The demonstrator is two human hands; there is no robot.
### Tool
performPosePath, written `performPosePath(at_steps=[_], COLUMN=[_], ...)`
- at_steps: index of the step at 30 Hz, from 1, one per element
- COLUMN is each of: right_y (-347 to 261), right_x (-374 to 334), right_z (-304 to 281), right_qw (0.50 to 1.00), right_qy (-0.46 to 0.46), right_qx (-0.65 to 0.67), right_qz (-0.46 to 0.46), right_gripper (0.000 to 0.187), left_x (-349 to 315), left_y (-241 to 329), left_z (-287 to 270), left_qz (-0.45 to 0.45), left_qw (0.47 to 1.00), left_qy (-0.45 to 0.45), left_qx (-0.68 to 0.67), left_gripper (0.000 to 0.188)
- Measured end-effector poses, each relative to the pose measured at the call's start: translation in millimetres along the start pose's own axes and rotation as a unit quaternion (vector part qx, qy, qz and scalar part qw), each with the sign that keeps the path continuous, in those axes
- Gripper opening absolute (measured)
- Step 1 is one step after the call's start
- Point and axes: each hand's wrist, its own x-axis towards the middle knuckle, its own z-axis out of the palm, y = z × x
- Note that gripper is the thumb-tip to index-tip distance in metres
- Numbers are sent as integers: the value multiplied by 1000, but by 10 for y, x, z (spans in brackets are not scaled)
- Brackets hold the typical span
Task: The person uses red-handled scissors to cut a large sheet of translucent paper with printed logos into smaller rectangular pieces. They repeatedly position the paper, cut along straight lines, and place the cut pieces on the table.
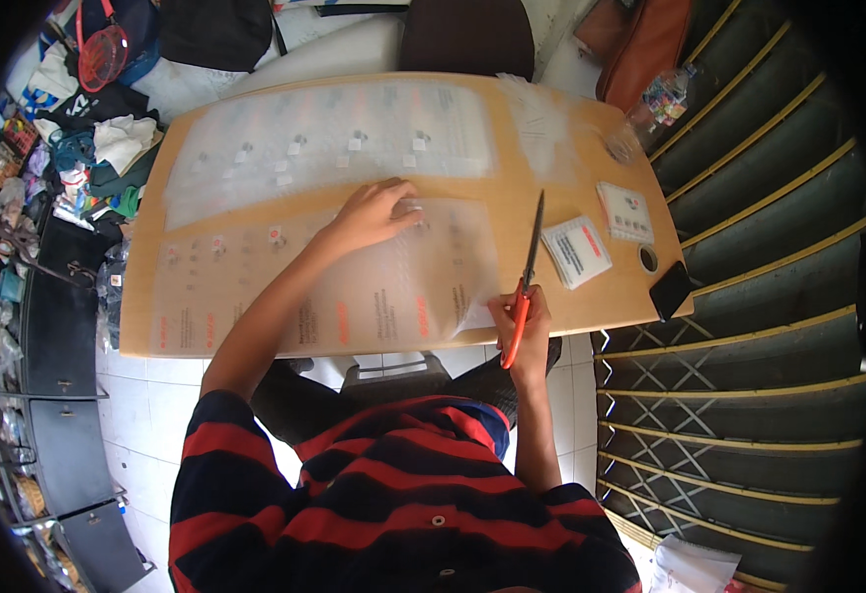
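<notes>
A translucent plastic sheet (304, 287) printed with red and grey marks lies along the near side of the table. My left hand (378, 211) rests near the sheet's far edge, its fingers bent but apart, touching the plastic. At the sheet's near right corner my right hand (524, 321) is closed round the red handles of a pair of scissors (532, 259). The dark blades point away from me. That corner of the sheet is lifted beside my right fingers; whether they also pinch it I cannot tell.
More printed translucent sheets (334, 128) cover the table's far side. To the right lie two stacks of cut printed pieces (577, 253) (625, 211), a tape roll (648, 259) and a black phone (671, 291). A folding metal gate (749, 385) stands beyond the table's right edge.
</notes>
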Motion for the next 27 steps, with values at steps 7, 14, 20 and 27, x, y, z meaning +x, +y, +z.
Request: performPosePath(at_steps=[7, 14, 20, 27], right_y=[404, 211, 253, 164], right_x=[-41, -560, -1016, -1313], right_z=[-113, -297, -514, -489], right_qw=[989, 998, 980, 955], right_qy=[-18, -36, -89, -153], right_qx=[-66, -28, -143, -180], right_qz=[-129, 31, 105, 180], right_gripper=[22, 40, 70, 90], left_x=[324, 313, 376, 388], left_y=[178, 206, 144, 136], left_z=[668, 724, 744, 771], left_qz=[69, 0, -12, 36], left_qw=[995, 978, 960, 977], left_qy=[64, 42, 113, 98], left_qx=[33, -204, -257, -188], left_gripper=[31, 14, 17, 18])
